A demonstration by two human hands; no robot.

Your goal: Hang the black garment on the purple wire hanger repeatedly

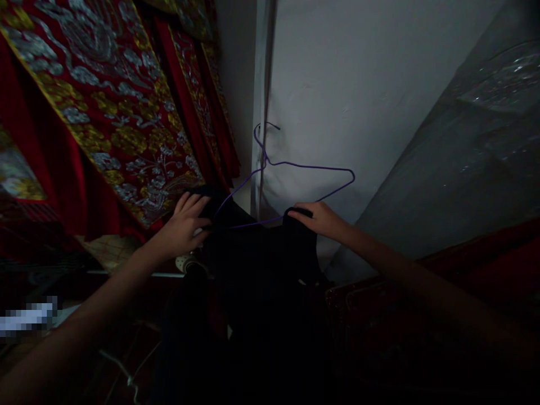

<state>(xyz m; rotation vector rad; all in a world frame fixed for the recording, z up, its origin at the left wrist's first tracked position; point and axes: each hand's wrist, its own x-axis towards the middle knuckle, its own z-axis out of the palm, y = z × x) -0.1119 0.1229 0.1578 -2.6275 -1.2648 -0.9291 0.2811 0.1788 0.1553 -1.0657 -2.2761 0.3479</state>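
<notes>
A dark garment [257, 264], black or nearly so, hangs between my hands. Inside its upper part is a thin purple wire hanger [312, 166], whose left shoulder runs into the cloth. The hanger's right corner sticks out bare beyond the fabric. My left hand [188, 222] grips the garment's left shoulder, fingers over the cloth. At the other side, my right hand [318, 218] pinches the right shoulder edge beside the hanger's lower bar. The lower part of the garment is lost in the dark.
Red cloth embroidered in silver and gold [122, 107] hangs at the left. A pale wall panel [329, 84] with a vertical edge stands ahead. Clear plastic sheeting [481, 129] covers the right side. A white cord [129, 378] lies at the lower left.
</notes>
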